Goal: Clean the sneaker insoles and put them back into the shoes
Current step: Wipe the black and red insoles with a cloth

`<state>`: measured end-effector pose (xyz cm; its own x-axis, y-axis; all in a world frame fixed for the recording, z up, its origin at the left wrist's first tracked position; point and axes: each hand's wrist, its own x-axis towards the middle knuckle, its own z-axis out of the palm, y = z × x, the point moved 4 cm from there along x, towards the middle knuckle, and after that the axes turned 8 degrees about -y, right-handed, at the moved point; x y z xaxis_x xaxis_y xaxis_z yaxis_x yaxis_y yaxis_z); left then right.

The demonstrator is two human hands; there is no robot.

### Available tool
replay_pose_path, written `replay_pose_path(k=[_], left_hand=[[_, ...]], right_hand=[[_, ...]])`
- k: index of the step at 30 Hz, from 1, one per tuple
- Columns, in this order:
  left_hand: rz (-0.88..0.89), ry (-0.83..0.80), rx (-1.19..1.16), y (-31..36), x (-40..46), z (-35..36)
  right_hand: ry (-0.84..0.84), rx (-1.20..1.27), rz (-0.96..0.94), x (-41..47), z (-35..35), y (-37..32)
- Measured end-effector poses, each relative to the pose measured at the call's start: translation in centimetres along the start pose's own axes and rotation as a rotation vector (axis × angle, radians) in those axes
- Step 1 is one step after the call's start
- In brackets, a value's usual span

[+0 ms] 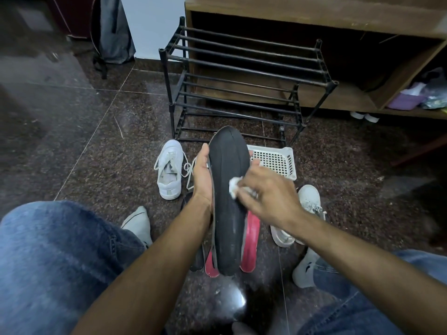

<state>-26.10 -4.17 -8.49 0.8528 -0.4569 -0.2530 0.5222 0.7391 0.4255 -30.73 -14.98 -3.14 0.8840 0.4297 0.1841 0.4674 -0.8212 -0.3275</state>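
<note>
A black metal shoe rack [239, 76] stands against a wooden cabinet [314, 10], white perforated basket [275, 160] before it (backpack [113, 30] far left).

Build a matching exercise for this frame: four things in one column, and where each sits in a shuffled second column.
Things:
1. black insole
2. white wipe
3. red insoles
4. basket

Places:
A. on the floor under the held insole
B. held up by the left hand
C. on the floor in front of the rack
D. pinched in the right hand

Pairs: 1-B, 2-D, 3-A, 4-C
</note>
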Motion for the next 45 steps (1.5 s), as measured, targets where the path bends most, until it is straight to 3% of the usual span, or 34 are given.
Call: replay_pose_path(k=[4, 7, 13, 15, 18, 21, 23, 25, 28, 33, 35, 37, 39, 43, 45], left_hand=[[0.067, 0.020, 0.023, 0.2, 0.4, 0.9], [0.092, 0.039, 0.023, 0.5, 0.5, 0.8], [-0.036, -0.046, 0.023, -2.6, -1.0, 0.3], [-0.105, -0.079, -0.013, -3.4, -1.4, 0.0], [-0.098, -0.099, -0.023, -2.7, -0.9, -0.2], [-0.080, -0.076, -0.086, -1.7, -0.2, -0.5], [-0.088, -0.052, -0.100, -1.6, -0.1, -0.7], [-0.090, -0.079, -0.083, -2.0, 0.2, -0.8], [-0.050, -0.089, -0.087, -2.5, 0.6, -0.6], [-0.026, -0.128, -0.113, -1.2, 0.8, -0.9], [-0.033, -0.156, -0.097, -1.3, 0.8, -0.5], [-0.040, -0.166, -0.124, -2.0, 0.6, 0.2], [-0.030, -0.127, -0.135, -2.4, 0.7, 0.3], [0.007, -0.184, -0.150, -1.4, 0.6, -0.1], [-0.020, -0.183, -0.124, -1.3, 0.4, -0.4]], right_hand=[[0.083, 0.096, 0.269, 2.0, 0.2, 1.4], [0.159, 0.377, 0.362, 2.3, 0.8, 2.0], [0.274, 0.473, 0.544, 3.5, 0.9, 4.4], [0.117, 0.289, 0.447, 3.4, 0.8, 4.0], [-0.131, -0.093, 0.110, 2.9, -0.2, 2.2], [-0.345, -0.095, -0.156, 1.1, -0.5, -0.4], [-0.386, -0.147, -0.267, -0.5, -0.1, -2.1], [-0.321, -0.206, -0.247, 0.1, -0.7, -1.8], [-0.264, -0.310, -0.020, 3.4, -2.4, 0.6], [-0.367, -0.083, -0.221, 0.1, -0.9, -3.0], [-0.313, -0.118, -0.251, -0.1, -1.0, -2.8], [-0.163, -0.226, -0.112, 2.6, -2.3, -1.0], [-0.155, -0.309, -0.001, 4.4, -2.9, 0.7], [-0.234, 0.010, -0.199, 1.4, -1.3, -3.1], [-0.289, 0.022, -0.268, -0.3, -0.8, -4.2]])
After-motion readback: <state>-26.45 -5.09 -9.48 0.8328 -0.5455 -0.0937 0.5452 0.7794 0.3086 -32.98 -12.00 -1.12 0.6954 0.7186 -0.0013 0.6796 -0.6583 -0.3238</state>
